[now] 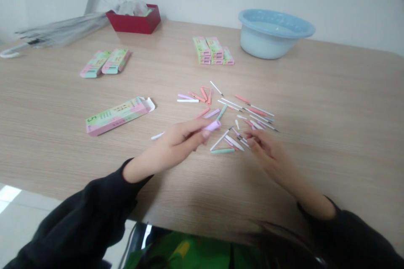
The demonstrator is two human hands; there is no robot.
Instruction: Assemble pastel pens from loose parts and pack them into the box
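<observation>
My left hand point(176, 143) is closed around a light purple pen barrel point(212, 126), its open end pointing right. The fingers of my right hand point(271, 155) pinch by what looks like a pen refill point(242, 138) with a dark tip; the fingertips partly hide it. Between and beyond my hands lie loose pen parts: white refills point(233, 103), coral barrels point(242, 99), a green barrel point(222, 151), a white barrel point(234, 143) and small white pieces point(237, 124). More coral pieces point(203, 93) form a cluster further back.
A pink-green carton point(118, 117) lies with its flap raised at left, two more cartons point(105, 63) behind it. Stacked cartons point(213, 50) stand at the back beside a blue basin point(273, 38). A red box point(134, 22) and a clear umbrella point(63, 31) are back left.
</observation>
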